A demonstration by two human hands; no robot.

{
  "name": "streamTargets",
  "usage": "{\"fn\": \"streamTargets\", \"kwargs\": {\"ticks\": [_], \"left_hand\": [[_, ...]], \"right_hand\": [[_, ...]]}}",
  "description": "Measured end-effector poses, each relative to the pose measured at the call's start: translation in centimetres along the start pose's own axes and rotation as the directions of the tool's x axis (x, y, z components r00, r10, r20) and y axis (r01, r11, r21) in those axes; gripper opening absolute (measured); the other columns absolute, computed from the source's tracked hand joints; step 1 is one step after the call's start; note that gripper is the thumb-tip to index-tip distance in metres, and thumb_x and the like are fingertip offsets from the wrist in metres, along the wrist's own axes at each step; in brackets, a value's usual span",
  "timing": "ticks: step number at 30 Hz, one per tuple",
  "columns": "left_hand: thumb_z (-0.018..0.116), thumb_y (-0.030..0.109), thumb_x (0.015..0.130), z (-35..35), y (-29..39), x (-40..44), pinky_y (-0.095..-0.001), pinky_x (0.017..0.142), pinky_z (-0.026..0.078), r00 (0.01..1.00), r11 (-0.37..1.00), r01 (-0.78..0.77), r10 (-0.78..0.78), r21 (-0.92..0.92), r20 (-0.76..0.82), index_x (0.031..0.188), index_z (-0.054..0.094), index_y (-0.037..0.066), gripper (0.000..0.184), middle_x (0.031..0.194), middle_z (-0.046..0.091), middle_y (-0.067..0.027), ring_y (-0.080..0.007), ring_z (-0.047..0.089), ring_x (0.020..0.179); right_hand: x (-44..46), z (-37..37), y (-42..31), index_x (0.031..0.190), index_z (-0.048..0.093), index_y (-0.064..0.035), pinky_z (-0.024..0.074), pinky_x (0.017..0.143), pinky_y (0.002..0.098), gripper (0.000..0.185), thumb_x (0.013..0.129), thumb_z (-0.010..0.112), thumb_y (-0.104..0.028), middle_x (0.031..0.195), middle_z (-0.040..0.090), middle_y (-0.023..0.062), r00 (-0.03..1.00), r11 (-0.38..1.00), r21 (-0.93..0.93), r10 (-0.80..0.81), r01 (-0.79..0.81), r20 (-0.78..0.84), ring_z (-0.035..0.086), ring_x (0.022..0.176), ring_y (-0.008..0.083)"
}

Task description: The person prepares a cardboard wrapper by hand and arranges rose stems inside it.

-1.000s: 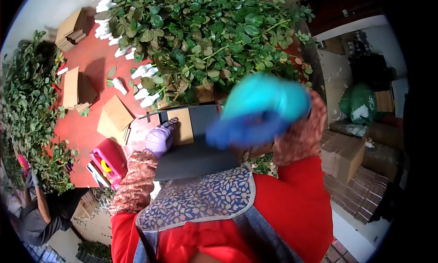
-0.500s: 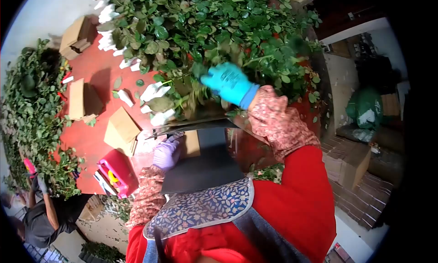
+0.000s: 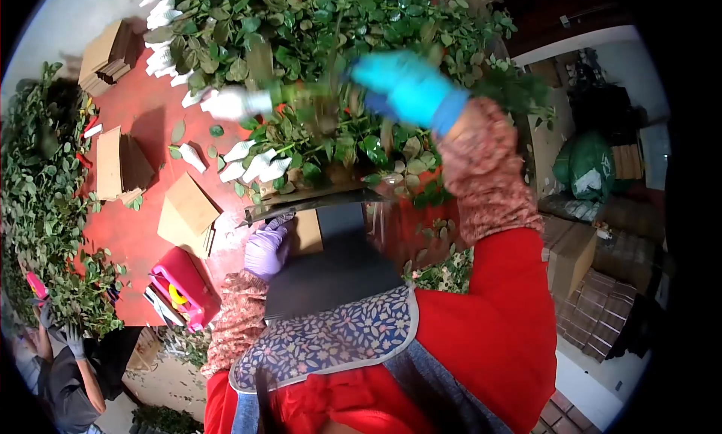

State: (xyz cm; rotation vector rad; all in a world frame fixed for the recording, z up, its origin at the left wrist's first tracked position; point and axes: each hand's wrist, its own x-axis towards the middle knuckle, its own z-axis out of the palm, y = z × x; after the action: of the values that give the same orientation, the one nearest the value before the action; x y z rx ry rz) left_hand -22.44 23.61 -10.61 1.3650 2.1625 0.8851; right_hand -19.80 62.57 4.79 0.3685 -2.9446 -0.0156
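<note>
My left hand (image 3: 267,249), in a purple glove, is closed at the left edge of the black sheets (image 3: 331,280), beside a piece of brown cardboard (image 3: 307,231). Over the leafy stems my right hand (image 3: 410,88), in a blue glove, is raised and blurred, its fingers closed round a green stem (image 3: 304,93). That stem ends at the left in a white-wrapped flower head (image 3: 237,103). Just beyond the sheets, several white-wrapped heads (image 3: 256,165) lie on the red table (image 3: 147,231).
Stacked cardboard (image 3: 120,163) and a pink container (image 3: 180,287) stand at the left. A big heap of leafy stems (image 3: 316,28) covers the far side. At the lower left is a co-worker (image 3: 71,374) in grey gloves. Cardboard boxes (image 3: 571,257) are at the right.
My right hand has gone from the near side out over the leafy heap and now has a white-headed stem, swung out to the left. My left hand stays by the sheets.
</note>
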Motion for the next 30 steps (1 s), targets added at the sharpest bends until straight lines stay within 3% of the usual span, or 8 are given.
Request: {"fn": "streamTargets", "kwargs": {"ticks": [4, 9, 13, 16, 18, 22, 26, 30], "left_hand": [[0.061, 0.01, 0.085, -0.2, 0.3, -0.5, -0.0412, 0.086, 0.051, 0.984, 0.989, 0.11, -0.123, 0.098, 0.129, 0.112, 0.065, 0.007, 0.028, 0.125, 0.062, -0.0128, -0.0375, 0.062, 0.099], [0.061, 0.004, 0.082, 0.6, -0.3, -0.3, -0.0413, 0.096, 0.048, 0.998, 0.999, 0.008, -0.005, -0.034, 0.066, 0.12, 0.062, 0.003, 0.039, 0.125, 0.062, -0.0177, -0.0379, 0.059, 0.111], [0.06, 0.005, 0.084, 0.2, -0.2, -0.3, -0.0412, 0.096, 0.048, 0.998, 1.0, -0.024, 0.024, 0.0, 0.054, 0.121, 0.061, 0.005, 0.037, 0.124, 0.061, -0.0178, -0.0385, 0.059, 0.111], [0.06, 0.005, 0.084, 0.5, -0.2, 0.1, -0.0412, 0.094, 0.049, 0.998, 0.994, -0.024, 0.017, 0.104, 0.067, 0.121, 0.061, 0.006, 0.037, 0.123, 0.062, -0.0169, -0.039, 0.06, 0.108], [0.06, 0.005, 0.083, 0.6, -0.1, -0.1, -0.0412, 0.094, 0.049, 0.997, 0.994, -0.026, 0.018, 0.103, 0.08, 0.121, 0.061, 0.007, 0.038, 0.124, 0.062, -0.0165, -0.0386, 0.06, 0.109], [0.059, 0.01, 0.081, 1.4, -1.3, -0.9, -0.0431, 0.093, 0.048, 0.996, 0.997, -0.06, 0.056, 0.056, 0.063, 0.124, 0.061, 0.01, 0.043, 0.125, 0.06, -0.0161, -0.0385, 0.059, 0.107], [0.061, 0.011, 0.079, 2.1, -1.2, -1.0, -0.0456, 0.081, 0.05, 0.991, 0.992, 0.054, -0.067, 0.117, 0.114, 0.117, 0.063, 0.01, 0.038, 0.108, 0.064, -0.0172, -0.0389, 0.062, 0.092], [0.062, 0.014, 0.08, 1.5, -1.2, -0.6, -0.0478, 0.075, 0.05, 0.974, 0.99, 0.082, -0.103, 0.111, 0.203, 0.111, 0.063, 0.008, 0.032, 0.099, 0.063, -0.0193, -0.0404, 0.062, 0.086]], "right_hand": [[-4.1, 8.6, -3.6, 0.14, 0.043, -0.0119, 0.0404, 0.098, 0.0446, 0.077, 0.074, 0.075, -0.037, 0.124, 0.055, 0.013, 0.93, 0.992, 0.028, 0.105, -0.122, 0.353, 0.051, 0.118, 0.0301], [-4.1, 10.6, -2.4, 0.114, 0.057, -0.0126, 0.0459, 0.07, 0.043, 0.035, 0.08, 0.064, -0.017, 0.086, 0.063, 0.0036, 0.965, 0.996, 0.007, 0.089, -0.094, 0.247, 0.063, 0.08, 0.0272], [1.1, 3.9, -2.5, 0.111, 0.058, -0.012, 0.0483, 0.075, 0.0421, 0.069, 0.056, 0.085, -0.042, 0.092, 0.064, 0.0072, 0.975, 0.999, -0.023, 0.049, -0.045, 0.219, 0.065, 0.088, 0.0289], [5.1, 2.4, -3.0, 0.11, 0.058, -0.0119, 0.049, 0.073, 0.0428, 0.066, 0.057, 0.085, -0.041, 0.093, 0.064, 0.0084, 0.987, 0.994, -0.084, 0.087, -0.076, 0.136, 0.065, 0.088, 0.0295], [6.6, 6.3, -3.2, 0.109, 0.059, -0.0126, 0.048, 0.069, 0.0457, 0.039, 0.074, 0.068, -0.027, 0.082, 0.062, 0.008, 0.994, 0.995, -0.083, 0.071, -0.064, 0.082, 0.064, 0.081, 0.0286], [7.2, 9.1, -1.9, 0.098, 0.062, -0.0104, 0.0505, 0.067, 0.046, 0.031, 0.079, 0.068, -0.034, 0.076, 0.062, 0.0123, 0.956, 0.985, 0.168, -0.083, 0.035, 0.283, 0.064, 0.074, 0.0343], [15.0, 1.7, 2.3, 0.1, 0.063, -0.0105, 0.0502, 0.07, 0.046, 0.022, 0.084, 0.064, -0.026, 0.086, 0.064, 0.0118, 0.987, 0.996, 0.041, 0.083, -0.078, -0.14, 0.063, 0.078, 0.0339], [23.6, 1.2, 7.0, 0.132, 0.048, -0.0062, 0.044, 0.095, 0.0454, 0.059, 0.083, 0.068, -0.033, 0.124, 0.056, 0.0165, 0.995, 0.991, -0.104, 0.09, -0.084, 0.05, 0.054, 0.115, 0.0336]]}}
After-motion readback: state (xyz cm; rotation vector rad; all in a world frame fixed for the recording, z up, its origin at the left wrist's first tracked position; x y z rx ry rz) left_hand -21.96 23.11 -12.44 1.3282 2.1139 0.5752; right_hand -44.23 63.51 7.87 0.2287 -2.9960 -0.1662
